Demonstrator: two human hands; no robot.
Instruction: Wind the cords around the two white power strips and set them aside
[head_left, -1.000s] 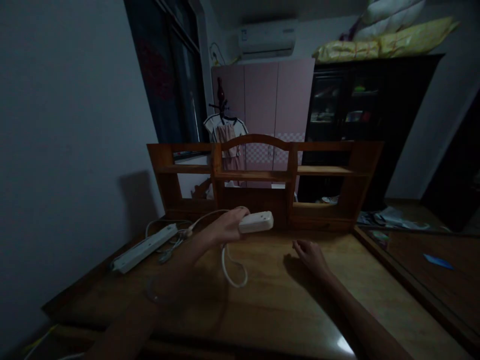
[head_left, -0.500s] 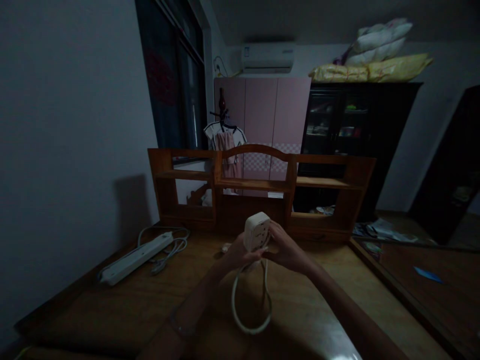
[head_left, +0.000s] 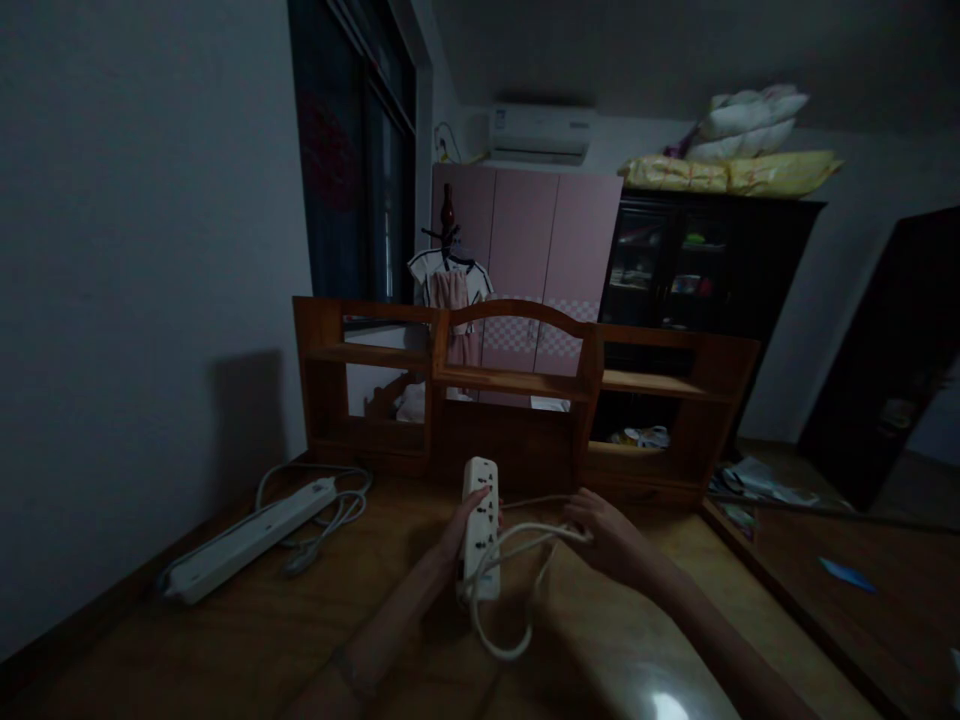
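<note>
My left hand grips a small white power strip, held upright above the wooden desk with its sockets facing me. Its white cord loops down below the strip and runs across to my right hand, whose fingers are pinched on the cord just right of the strip.
A longer white power strip with a coiled cable lies on the desk at left, near the wall. A wooden shelf unit stands along the desk's back edge. A second wooden surface with a blue paper is at right.
The strip has turned so its socket face shows lengthwise. My right hand has moved from the strip's body out to the cord, drawing it to the right.
</note>
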